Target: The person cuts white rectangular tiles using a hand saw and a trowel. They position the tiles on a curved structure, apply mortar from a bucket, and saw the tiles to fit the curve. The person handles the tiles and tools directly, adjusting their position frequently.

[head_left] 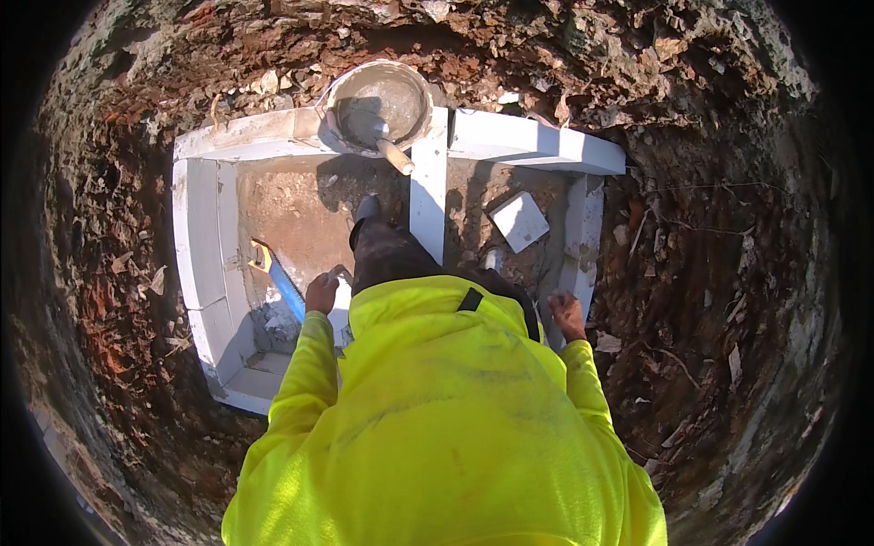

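Note:
My left hand [321, 293] is low on the left with curled fingers, beside a white block [341, 311] partly covered by my yellow jacket; whether it grips anything is hidden. Just left of that hand lies a handsaw [288, 289] with a blue blade and a yellow-orange handle. My right hand [568, 316] hangs by the right-hand block wall [583, 218], its fingers curled in and nothing visible in them. Ahead of me, a round mortar bucket [343, 107] rests on the far wall. A tool with a wooden handle [395, 157] leans in the grey mix.
White blocks form a low frame [198, 237] around me, split by a middle wall [427, 205]. A loose white block [520, 222] lies tilted in the right compartment. Rough earth banks [701, 237] rise close around the frame. My boot [367, 209] stands in the left compartment.

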The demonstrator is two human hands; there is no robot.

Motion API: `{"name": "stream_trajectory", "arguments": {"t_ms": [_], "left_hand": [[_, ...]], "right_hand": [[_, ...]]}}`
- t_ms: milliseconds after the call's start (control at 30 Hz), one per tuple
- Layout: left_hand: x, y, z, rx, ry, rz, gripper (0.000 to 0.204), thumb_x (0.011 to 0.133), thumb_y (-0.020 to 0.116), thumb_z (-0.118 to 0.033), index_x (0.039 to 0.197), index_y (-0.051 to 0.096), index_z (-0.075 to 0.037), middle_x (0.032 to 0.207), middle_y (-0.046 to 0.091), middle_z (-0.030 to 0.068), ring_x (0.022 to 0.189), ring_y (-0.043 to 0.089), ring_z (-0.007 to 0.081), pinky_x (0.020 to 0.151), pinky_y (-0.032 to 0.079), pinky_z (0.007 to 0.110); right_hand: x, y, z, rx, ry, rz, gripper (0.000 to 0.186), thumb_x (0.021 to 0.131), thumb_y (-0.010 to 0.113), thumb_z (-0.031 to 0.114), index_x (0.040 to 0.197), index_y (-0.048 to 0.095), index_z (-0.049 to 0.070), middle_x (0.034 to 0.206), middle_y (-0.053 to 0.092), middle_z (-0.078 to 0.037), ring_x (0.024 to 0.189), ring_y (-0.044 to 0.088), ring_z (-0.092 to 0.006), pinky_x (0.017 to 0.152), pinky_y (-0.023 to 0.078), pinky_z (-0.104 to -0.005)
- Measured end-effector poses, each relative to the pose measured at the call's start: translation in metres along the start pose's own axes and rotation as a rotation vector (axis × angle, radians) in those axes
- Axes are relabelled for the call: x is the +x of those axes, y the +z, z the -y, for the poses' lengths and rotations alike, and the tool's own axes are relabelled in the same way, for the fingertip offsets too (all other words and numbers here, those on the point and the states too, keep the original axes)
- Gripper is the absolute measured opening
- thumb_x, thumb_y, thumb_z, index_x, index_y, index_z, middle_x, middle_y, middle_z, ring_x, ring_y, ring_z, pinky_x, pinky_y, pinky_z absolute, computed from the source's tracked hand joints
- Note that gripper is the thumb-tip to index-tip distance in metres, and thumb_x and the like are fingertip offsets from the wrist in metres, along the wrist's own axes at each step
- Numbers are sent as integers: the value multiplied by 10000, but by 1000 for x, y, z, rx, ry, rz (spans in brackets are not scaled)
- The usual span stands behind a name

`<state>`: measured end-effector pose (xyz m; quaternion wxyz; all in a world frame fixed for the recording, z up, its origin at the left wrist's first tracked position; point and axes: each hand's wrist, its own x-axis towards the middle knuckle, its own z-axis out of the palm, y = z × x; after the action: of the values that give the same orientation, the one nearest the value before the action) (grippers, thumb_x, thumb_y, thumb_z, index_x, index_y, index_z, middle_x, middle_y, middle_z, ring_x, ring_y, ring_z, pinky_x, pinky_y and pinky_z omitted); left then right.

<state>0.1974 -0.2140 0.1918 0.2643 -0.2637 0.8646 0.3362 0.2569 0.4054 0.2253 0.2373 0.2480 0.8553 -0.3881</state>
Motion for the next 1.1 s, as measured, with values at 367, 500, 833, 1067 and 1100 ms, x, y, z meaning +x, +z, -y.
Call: {"name": "stream_trajectory", "arguments": {"t_ms": [367, 500, 833, 1067, 1100], "left_hand": [[-48, 14, 41, -246, -97, -259, 486, 837, 632, -309, 1159, 660, 53, 1162, 672, 259, 1144, 638, 319, 968, 482, 396], [-59, 17, -2, -271, -86, -88, 385, 864, 637, -341, 1035, 739, -10, 960, 737, 203, 926, 708, 324, 844, 527, 407], [-146, 85, 24, -151, -311, -1, 404, 860, 607, -430, 841, 747, -51, 838, 710, 200, 843, 685, 362, 827, 523, 438], [-160, 81, 32, -147, -430, -20, 333, 820, 655, -369, 780, 731, -47, 792, 711, 176, 820, 693, 345, 783, 528, 446], [-160, 77, 25, -232, -464, -46, 315, 811, 672, -346, 760, 722, -40, 777, 710, 173, 809, 695, 337, 764, 526, 440]], "right_hand": [[62, -13, 76, 16, -79, 189, 482, 917, 624, 314, 1191, 601, -82, 1073, 691, -244, 1004, 675, -327, 898, 512, -395], [76, -20, 57, -77, -233, 80, 482, 933, 607, 326, 1198, 609, -78, 1030, 691, -228, 905, 684, -277, 818, 532, -371], [124, -72, 46, -310, -280, 249, 342, 917, 663, 318, 955, 657, -22, 757, 653, -84, 657, 602, -140, 596, 478, -283], [148, -49, 156, -114, -414, 273, 306, 890, 670, 204, 1109, 615, -4, 872, 670, -77, 774, 626, -139, 669, 488, -304], [150, -48, 167, -85, -436, 289, 321, 916, 664, 220, 1148, 612, 4, 895, 665, -57, 796, 630, -116, 652, 481, -278]]}}
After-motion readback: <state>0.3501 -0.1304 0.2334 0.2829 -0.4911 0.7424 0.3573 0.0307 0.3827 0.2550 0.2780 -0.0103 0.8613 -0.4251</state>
